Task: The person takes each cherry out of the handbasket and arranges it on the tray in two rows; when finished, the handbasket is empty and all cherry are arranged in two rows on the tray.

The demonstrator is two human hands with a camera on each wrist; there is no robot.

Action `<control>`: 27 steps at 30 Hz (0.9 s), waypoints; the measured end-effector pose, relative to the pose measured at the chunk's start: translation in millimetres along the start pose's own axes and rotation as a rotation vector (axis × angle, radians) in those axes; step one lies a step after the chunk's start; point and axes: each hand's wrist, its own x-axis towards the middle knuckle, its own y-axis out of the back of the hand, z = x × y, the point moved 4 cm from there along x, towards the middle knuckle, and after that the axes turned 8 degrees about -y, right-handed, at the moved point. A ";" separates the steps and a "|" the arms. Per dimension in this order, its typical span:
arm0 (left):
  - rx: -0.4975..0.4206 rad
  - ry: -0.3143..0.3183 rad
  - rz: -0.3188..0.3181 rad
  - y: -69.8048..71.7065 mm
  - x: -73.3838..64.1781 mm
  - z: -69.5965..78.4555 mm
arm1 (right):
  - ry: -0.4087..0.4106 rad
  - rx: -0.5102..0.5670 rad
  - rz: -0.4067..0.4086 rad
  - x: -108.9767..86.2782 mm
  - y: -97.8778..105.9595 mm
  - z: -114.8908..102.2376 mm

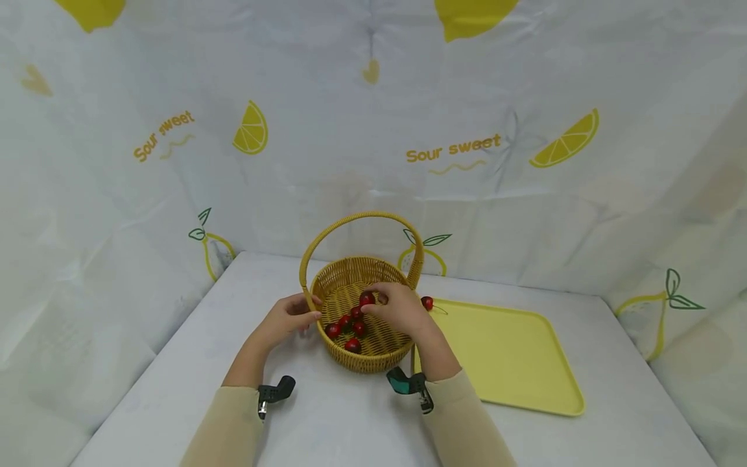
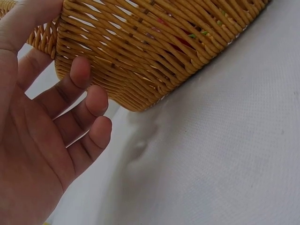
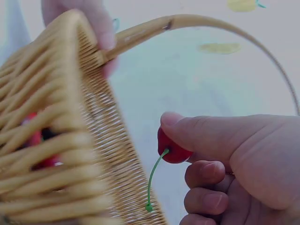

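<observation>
A round wicker basket (image 1: 364, 364) with a tall arched handle (image 1: 360, 218) stands on the table. My left hand (image 1: 287, 318) pinches its left side between thumb and index finger, near the foot of the handle; the other fingers (image 2: 77, 115) hang loosely curled beside the wall. Over the inside of the basket, my right hand (image 1: 401, 308) pinches a red cherry (image 3: 172, 147) with a green stem between thumb and fingers. Several more cherries (image 1: 353, 345) lie on the basket floor.
To the right, a yellow tray (image 1: 508, 353) lies flat on the white tabletop (image 1: 344, 421). One stemmed cherry (image 1: 427, 303) is at the tray's far left corner, beside the basket. Behind hangs a white curtain (image 1: 327, 130) with lemon prints.
</observation>
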 end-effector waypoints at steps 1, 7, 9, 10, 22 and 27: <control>-0.002 -0.002 -0.005 -0.6 -1.4 5.3 | 0.006 0.013 0.007 -2.0 3.4 -2.4; -0.006 0.012 -0.013 -1.4 -4.8 15.8 | 0.036 0.074 0.038 -14.9 24.5 -13.3; -0.010 0.011 -0.017 -1.4 -5.0 15.8 | 0.044 0.078 0.055 -19.1 31.7 -14.5; -0.013 0.009 -0.018 -1.5 -5.1 15.9 | 0.043 0.083 0.064 -21.4 35.3 -14.8; -0.020 -0.002 -0.027 -0.9 -4.9 16.9 | 0.068 0.140 0.158 -40.4 82.3 -2.5; -0.014 -0.003 -0.026 -0.6 -4.9 17.3 | 0.051 0.131 0.206 -41.0 97.6 16.1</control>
